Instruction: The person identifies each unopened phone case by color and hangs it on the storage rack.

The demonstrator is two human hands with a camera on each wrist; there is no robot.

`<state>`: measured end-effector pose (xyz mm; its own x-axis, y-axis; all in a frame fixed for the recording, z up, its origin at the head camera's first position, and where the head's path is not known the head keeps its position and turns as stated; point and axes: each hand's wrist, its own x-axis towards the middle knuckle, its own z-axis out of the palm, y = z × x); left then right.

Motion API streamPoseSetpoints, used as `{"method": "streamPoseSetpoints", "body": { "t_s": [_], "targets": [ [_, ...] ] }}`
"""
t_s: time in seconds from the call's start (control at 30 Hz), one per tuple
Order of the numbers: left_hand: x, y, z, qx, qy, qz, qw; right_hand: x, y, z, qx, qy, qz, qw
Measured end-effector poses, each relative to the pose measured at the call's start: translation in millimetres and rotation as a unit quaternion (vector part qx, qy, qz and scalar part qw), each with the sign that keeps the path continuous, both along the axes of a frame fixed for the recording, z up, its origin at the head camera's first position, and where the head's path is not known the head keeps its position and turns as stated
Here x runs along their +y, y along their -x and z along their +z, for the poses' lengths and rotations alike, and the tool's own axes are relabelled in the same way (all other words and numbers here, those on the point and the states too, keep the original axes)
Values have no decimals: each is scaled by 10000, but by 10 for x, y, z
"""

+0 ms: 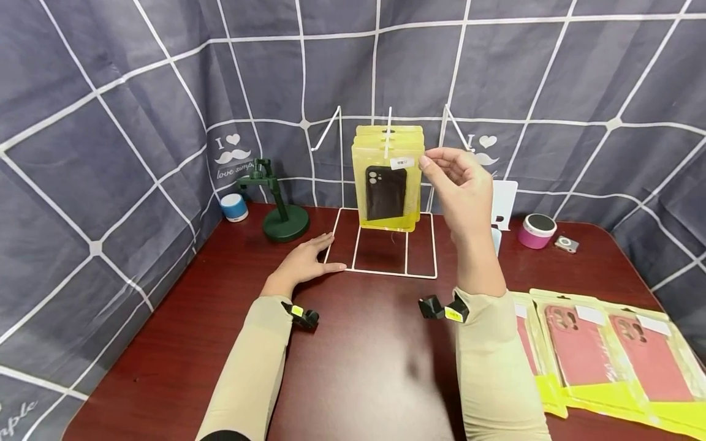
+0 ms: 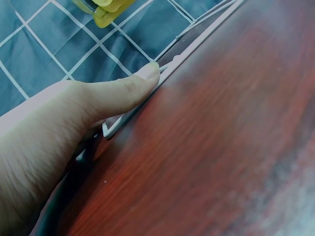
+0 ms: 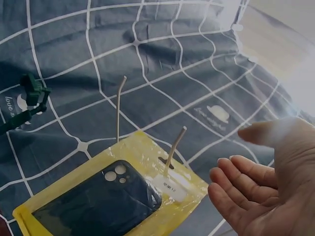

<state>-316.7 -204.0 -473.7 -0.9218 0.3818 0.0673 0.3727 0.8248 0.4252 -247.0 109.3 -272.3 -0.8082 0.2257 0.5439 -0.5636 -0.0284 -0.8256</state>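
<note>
The yellow packets (image 1: 386, 223) were hung one behind another on the middle hook (image 1: 388, 138) of the white wire rack (image 1: 391, 274), a black phone case (image 1: 386, 195) being shown inside the front one; the right edge of the front packet was placed just to the left of the right hand's fingertips, its white label (image 3: 170, 187) being turned toward them. The right hand (image 1: 463, 187) was held with its fingers loosely bent and its thumb well parted from them; nothing was gripped by it, and whether the packet's edge was touched could not be told. The left hand (image 1: 304, 262) was rested at the near left corner of the rack's base, its fingers extended and spread from the thumb; the near wire was touched by the thumb, and nothing was grasped. At the near right, packets with red cases (image 1: 584, 346) were laid on the table (image 1: 353, 367); at the far left, a green stand (image 1: 285, 222) was set.
</note>
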Motion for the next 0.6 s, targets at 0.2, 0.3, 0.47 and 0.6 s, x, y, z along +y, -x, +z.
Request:
{"method": "streamPoseSetpoints", "body": {
  "t_s": [0.2,0.3,0.47,0.6],
  "targets": [
    [4,7,-23,46,-30,-23,10000,15,-218,14,190,-81,551,9983],
    [-4,13,-25,53,-149,-13,9999,49,-308,31,260,-301,776,9962],
    [-22,21,-40,-9,-192,33,9998,188,-440,25,267,-896,888,9917],
    [-6,18,-58,-3,-180,-32,9998,402,-515,-56,170,-1308,894,9872]
  ]
}}
